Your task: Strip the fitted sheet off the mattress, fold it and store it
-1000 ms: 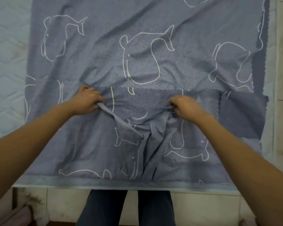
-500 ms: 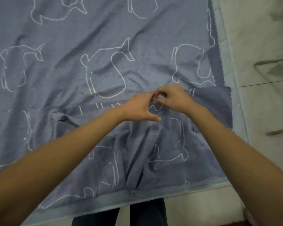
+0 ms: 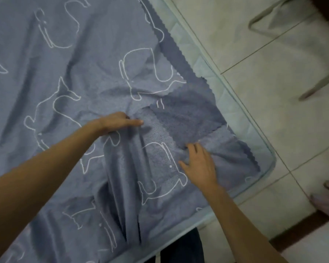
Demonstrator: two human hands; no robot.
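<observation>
Fingers (image 3: 191, 149) of the right hand (image 3: 199, 166) are spread flat on the fitted sheet (image 3: 84, 54), holding nothing. The left hand (image 3: 118, 123) is laid on it with one finger straight, the rest hidden. The sheet is spread over the mattress (image 3: 234, 103). The bunched ridge (image 3: 129, 168) between the hands could be trapped, skewing the fold. A tiled floor (image 3: 273, 73) is seen alongside.

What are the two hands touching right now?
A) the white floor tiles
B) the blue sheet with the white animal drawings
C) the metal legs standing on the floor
B: the left hand and the right hand both rest on the blue sheet, which is spread over the mattress.
</observation>
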